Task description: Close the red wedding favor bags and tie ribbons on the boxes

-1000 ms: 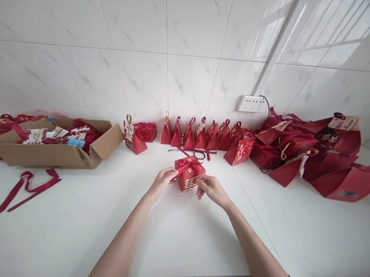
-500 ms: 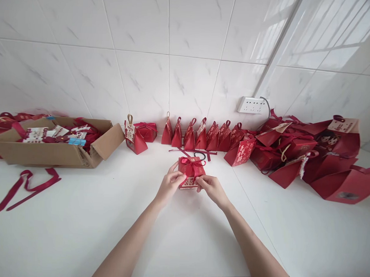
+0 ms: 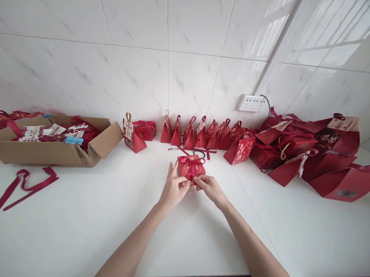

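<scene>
A red box [image 3: 186,168] is placed on the bench [image 3: 180,244], and its bow [image 3: 192,165] is pinched at the tails by the left hand [image 3: 174,188] and the right hand [image 3: 211,188]. Small bags [image 3: 200,135] are lined up along the back edge, to the left of a heap [image 3: 290,145]. Farther left, a carton [image 3: 43,154] is filled with red pieces and tags; nearer the front edge, a loose ribbon [image 3: 42,185] is spread out.

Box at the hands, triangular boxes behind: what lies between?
In the head view, loose ribbon and a black loop lie between the box and the triangular boxes.
</scene>
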A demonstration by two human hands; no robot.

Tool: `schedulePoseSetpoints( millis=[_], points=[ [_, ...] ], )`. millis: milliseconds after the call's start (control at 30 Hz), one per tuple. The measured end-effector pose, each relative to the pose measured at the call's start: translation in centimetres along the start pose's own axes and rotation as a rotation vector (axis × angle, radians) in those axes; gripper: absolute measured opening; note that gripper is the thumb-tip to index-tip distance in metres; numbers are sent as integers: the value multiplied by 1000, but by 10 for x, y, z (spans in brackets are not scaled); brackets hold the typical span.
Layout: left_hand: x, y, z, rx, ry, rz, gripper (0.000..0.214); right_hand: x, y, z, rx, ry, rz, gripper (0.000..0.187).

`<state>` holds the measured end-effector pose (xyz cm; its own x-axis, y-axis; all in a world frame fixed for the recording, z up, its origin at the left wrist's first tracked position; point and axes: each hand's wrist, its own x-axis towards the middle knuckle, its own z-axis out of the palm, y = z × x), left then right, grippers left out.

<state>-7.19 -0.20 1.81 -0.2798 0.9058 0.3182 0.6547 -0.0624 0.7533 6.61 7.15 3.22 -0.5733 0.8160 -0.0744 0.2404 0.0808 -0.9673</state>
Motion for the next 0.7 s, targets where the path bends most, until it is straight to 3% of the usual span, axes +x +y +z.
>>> schedulePoseSetpoints(
  millis=[100,233,300,400,467,533,633,700],
  points=[
    [3,-2,-4,-23,-39,-10,20,-3,-1,-10,-61,-71,26,44],
    [10,-12,-48,-147,-214,-147,21,-7,-3,-40,-114,-184,107,38],
    [17,-18,-75,-214,-235,-272,29,-4,-5,-54,-116,-125,120,44],
    [36,-22,-91,-241,-83,-313,37,10,-11,-57,-91,128,64,56],
    [54,-18,-80,-242,69,-299,41,23,-16,-46,-72,247,28,59],
    [69,-10,-58,-239,154,-260,35,33,-21,-30,-55,279,17,59],
    [79,0,-28,-247,161,-190,26,42,-25,-14,-13,274,3,56],
    [75,1,-18,-251,173,-170,23,43,-22,-11,40,270,-10,52]
  ],
)
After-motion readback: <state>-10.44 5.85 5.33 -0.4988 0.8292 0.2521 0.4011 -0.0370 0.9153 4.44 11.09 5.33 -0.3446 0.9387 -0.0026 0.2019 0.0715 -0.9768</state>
